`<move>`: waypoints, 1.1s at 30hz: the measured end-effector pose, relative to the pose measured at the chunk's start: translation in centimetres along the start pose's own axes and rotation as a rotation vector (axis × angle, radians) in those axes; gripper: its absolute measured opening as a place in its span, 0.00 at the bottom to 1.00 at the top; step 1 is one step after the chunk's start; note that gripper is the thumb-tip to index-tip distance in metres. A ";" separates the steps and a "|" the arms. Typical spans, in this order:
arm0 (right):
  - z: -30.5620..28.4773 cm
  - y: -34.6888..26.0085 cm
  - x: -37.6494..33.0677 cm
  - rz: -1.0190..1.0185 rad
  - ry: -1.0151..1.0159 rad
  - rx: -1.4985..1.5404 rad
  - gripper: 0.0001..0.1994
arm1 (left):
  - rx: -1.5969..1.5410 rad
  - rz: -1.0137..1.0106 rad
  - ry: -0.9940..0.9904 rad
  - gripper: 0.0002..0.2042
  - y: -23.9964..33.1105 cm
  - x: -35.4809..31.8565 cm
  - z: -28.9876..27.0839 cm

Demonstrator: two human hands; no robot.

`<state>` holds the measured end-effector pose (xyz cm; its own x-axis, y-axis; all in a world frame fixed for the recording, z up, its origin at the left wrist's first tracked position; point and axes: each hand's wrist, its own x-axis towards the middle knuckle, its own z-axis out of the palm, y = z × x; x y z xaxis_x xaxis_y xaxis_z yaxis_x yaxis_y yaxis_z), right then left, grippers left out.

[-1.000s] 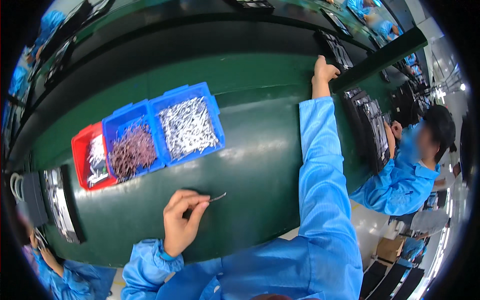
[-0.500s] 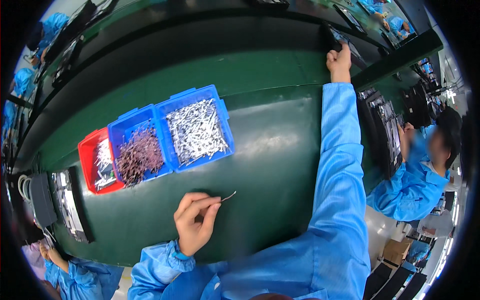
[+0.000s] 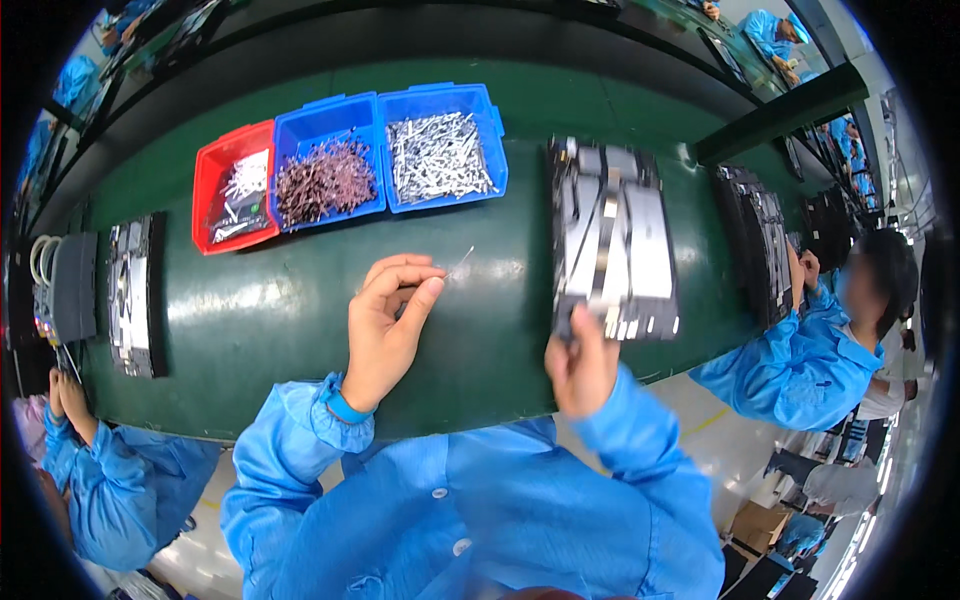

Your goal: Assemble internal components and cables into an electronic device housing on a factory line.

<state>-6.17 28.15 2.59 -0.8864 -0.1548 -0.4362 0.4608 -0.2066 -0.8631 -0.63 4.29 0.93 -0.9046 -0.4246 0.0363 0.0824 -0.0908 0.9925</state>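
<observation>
My left hand is closed in a pinch on a short thin wire, whose pale end sticks out up and to the right above the bench. On the right, my right hand grips the near edge of an opened flat electronic device, thumb on top. The device has a black frame, silver battery-like panels and a strip down its middle. Whether it rests on the bench or is held just above it, I cannot tell. My right fingers under the edge are mostly hidden.
Beyond my hands stand a red bin, a blue bin of brownish pieces and a blue bin of white-and-black pieces. A similar device lies at the left. Co-workers sit on both sides; a dark post rises at far right.
My right hand has come back from the far right edge, bringing the device to the bench in front of me. The left hand still pinches the wire. The whole view has shifted.
</observation>
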 end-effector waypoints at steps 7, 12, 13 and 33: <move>-4.3 5.7 -12.2 0.565 -0.365 0.035 0.23 | -0.090 -0.113 -0.093 0.07 0.4 -3.6 2.7; -4.2 -1.9 -11.0 0.314 -1.090 -0.346 0.11 | 0.157 0.027 -0.092 0.05 -0.5 -6.3 4.7; -5.0 -3.6 -9.6 -0.005 -1.000 -0.551 0.11 | 0.171 0.057 -0.061 0.05 -0.8 -6.7 5.0; 0.3 -4.8 5.1 -0.733 -0.300 -1.282 0.20 | 0.262 0.051 0.010 0.05 0.5 -10.9 2.8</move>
<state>-12.86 28.03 4.59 -0.7822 -0.6136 0.1079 -0.5574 0.6118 -0.5613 8.06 11.41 1.36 -0.8980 -0.4314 0.0867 0.0150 0.1669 0.9859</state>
